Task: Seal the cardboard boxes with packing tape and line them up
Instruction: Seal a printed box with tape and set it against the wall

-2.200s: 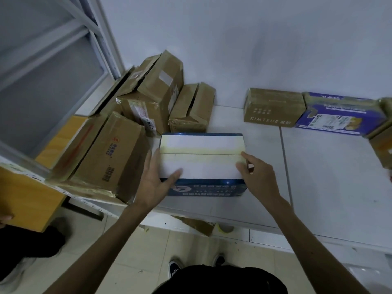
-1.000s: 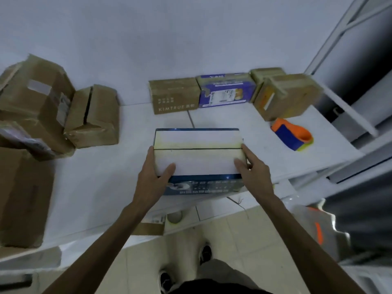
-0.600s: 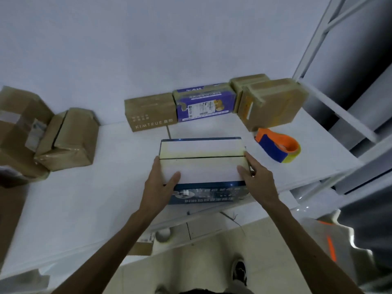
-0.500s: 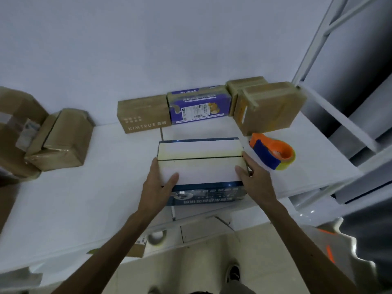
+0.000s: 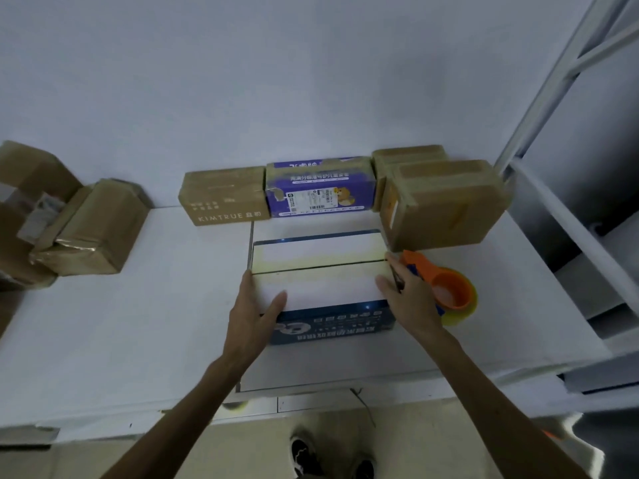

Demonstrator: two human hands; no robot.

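Two hands clasp the blue-and-white box [image 5: 321, 271] by its ends, thumbs on top: left hand [image 5: 254, 311], right hand [image 5: 408, 299]. Just right of that box lies the orange tape dispenser [image 5: 449, 292].

Centre box [image 5: 318, 271] sat on the bench [image 5: 138, 323], tape dispenser [image 5: 453, 292] lay just right of it, row of boxes [image 5: 321, 191] stood behind against the wall [image 5: 276, 81], pile of boxes [image 5: 86, 233] sat far left.
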